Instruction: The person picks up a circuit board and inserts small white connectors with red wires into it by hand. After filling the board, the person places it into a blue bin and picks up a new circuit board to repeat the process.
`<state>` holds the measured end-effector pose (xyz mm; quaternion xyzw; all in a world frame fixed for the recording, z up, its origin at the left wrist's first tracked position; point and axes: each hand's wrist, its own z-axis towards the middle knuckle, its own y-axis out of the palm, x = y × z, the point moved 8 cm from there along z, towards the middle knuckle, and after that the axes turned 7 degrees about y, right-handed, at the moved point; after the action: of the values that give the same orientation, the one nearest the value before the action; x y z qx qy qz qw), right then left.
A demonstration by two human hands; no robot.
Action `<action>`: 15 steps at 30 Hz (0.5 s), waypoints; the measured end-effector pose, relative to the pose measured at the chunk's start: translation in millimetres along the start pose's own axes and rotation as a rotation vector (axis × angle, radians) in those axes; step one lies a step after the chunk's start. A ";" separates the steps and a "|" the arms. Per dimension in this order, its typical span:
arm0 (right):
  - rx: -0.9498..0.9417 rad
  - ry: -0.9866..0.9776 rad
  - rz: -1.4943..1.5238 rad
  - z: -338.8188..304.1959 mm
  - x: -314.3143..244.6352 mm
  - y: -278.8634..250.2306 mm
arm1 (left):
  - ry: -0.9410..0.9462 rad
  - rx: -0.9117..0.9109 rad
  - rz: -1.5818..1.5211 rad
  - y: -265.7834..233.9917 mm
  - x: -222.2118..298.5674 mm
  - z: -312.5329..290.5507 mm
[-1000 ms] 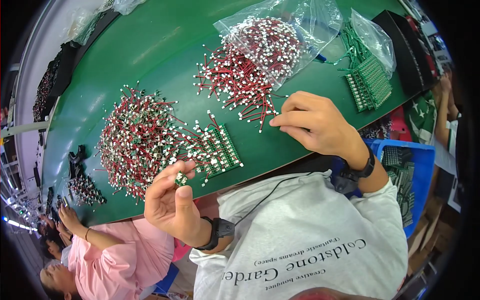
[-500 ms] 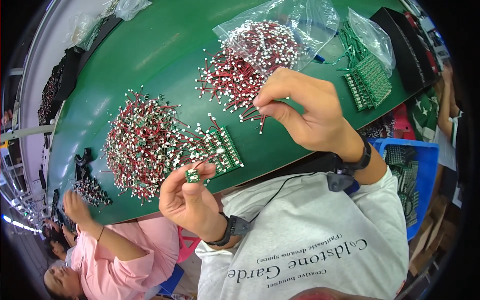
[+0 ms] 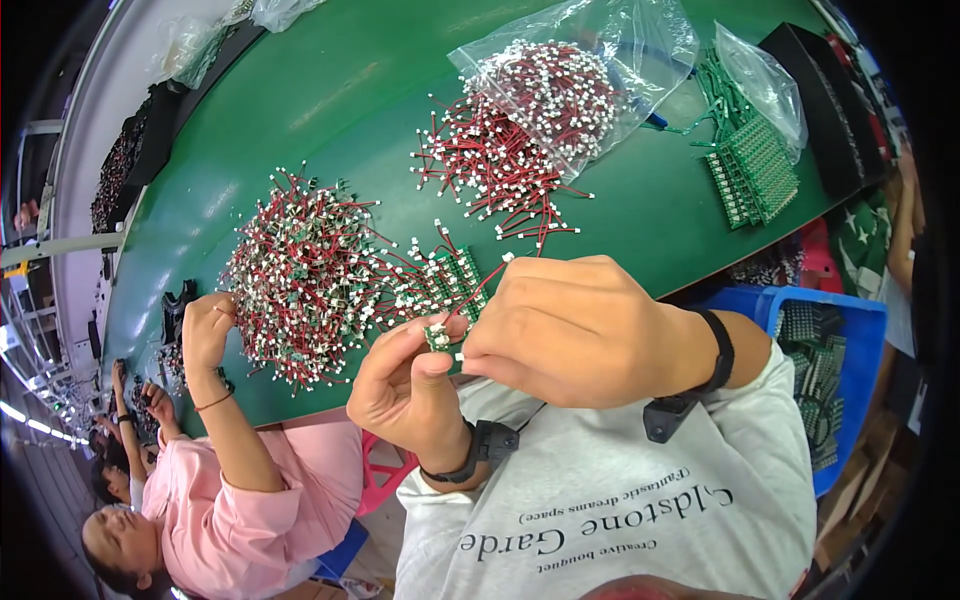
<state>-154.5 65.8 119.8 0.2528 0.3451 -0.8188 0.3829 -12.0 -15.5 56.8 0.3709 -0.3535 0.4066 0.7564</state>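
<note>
My left hand [image 3: 408, 385] pinches a small green circuit board [image 3: 437, 337] with white connectors between thumb and fingertips. My right hand [image 3: 575, 330] is closed right beside it, its fingertips on a wire lead whose white end plug [image 3: 460, 357] pokes out toward the board. Most of that lead is hidden by my fingers. A red wire [image 3: 488, 282] with a white plug rises behind my hands, running down toward the left fingertips. Just beyond lies a panel of green boards [image 3: 452, 275], partly covered by my hands, next to a large heap of wired boards [image 3: 300, 280].
Red leads with white plugs [image 3: 500, 170] lie piled farther back, partly under a clear plastic bag [image 3: 640, 50]. Stacked green panels [image 3: 755, 175] and a black box [image 3: 825, 110] are at right. A blue bin [image 3: 850, 390] holds more boards. A co-worker's hand [image 3: 207, 330] touches the heap's left side.
My right hand has come down and left from the lead pile to the board in my left hand, bringing a lead. The co-worker's hand has moved up to the heap.
</note>
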 end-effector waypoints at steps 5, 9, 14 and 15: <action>0.015 -0.007 0.005 2.7 5.0 6.0 | 0.032 -0.025 0.068 -3.6 2.1 -0.8; 0.017 0.018 0.004 3.4 7.7 9.8 | 0.050 -0.039 0.100 -4.9 2.5 -0.3; 0.035 0.023 -0.047 3.2 8.3 10.2 | 0.053 -0.048 0.113 -3.4 3.7 0.7; 0.038 0.027 -0.050 3.3 8.7 9.9 | 0.051 -0.048 0.112 -3.2 3.5 0.9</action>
<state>-152.1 54.7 112.3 0.2621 0.3409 -0.8310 0.3529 -7.9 -16.3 59.2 0.3219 -0.3640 0.4492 0.7498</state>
